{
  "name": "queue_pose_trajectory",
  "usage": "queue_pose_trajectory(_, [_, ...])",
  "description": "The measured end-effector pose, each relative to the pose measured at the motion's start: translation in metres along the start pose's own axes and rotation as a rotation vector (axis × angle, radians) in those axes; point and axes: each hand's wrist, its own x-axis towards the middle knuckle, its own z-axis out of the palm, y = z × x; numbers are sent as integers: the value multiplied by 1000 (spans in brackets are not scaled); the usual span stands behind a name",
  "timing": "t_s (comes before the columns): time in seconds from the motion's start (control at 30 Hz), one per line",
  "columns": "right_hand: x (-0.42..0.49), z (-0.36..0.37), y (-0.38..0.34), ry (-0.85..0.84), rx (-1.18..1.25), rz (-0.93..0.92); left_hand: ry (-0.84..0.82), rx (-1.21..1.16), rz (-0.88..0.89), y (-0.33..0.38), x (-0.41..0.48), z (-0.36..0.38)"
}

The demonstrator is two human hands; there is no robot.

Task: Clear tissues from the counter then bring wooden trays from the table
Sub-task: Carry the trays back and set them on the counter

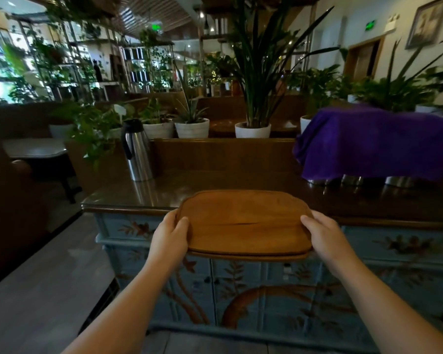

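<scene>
Head view: the left hand (170, 232) and right hand (322, 235) each clasp an end of the stacked wooden trays (246, 223). The trays hang over the counter (143, 195) edge.

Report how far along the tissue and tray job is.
Done, apparently: no tissues show on the counter. In hand: the left hand and right hand grip the ends of stacked wooden trays, held over the counter's front edge. Left: setting them down; whether more trays remain elsewhere cannot be seen.
</scene>
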Motion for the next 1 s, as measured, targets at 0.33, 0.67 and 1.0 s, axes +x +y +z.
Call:
queue_pose_trajectory(0.33, [140,15,22,-34,-147,20,-69,48,-28,-8,129,49])
queue_pose_trajectory(0.67, [294,60,28,-4,-222,86,-215,-35,-32,-25,301,88])
queue_pose_trajectory(1.0, [378,83,76,-50,-377,246,-377,26,-129,-63,400,117])
